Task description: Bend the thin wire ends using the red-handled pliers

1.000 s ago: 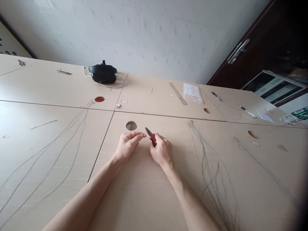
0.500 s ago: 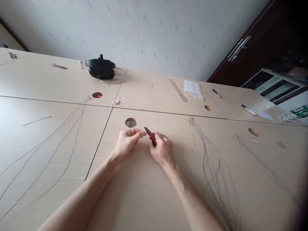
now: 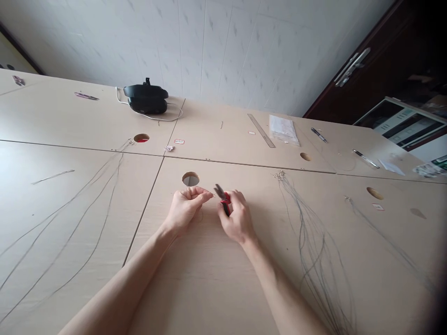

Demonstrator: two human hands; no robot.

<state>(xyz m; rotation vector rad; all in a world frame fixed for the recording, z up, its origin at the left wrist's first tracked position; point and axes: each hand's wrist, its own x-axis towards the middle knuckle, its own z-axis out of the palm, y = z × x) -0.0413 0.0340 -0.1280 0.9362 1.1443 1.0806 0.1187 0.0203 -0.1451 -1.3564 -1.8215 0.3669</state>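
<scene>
My left hand [image 3: 185, 207] is closed in a pinch on a thin cord, whose small end [image 3: 213, 196] sticks out past the fingertips. A faint curve of the cord hangs below the hand. Wrapped round a pair of pliers [image 3: 223, 197] with red and black handles, my right hand [image 3: 237, 216] is closed. The plier jaws point up and left, slightly parted, just right of the cord's end and apart from it. To the right lies a bundle of thin grey cords [image 3: 302, 218] with small metal pieces at its top [image 3: 280, 175].
More cords [image 3: 92, 181] spread over the table's left side. A round hole [image 3: 190, 179] lies just beyond my left hand. Farther back are a black headset [image 3: 146, 98] with a white cable, a ruler [image 3: 261, 130], a plastic packet [image 3: 284, 129] and pens [image 3: 365, 158].
The pliers have moved slightly right, away from the left fingertips, and their jaws have parted. The cord's end now shows. My left hand has hardly moved.
</scene>
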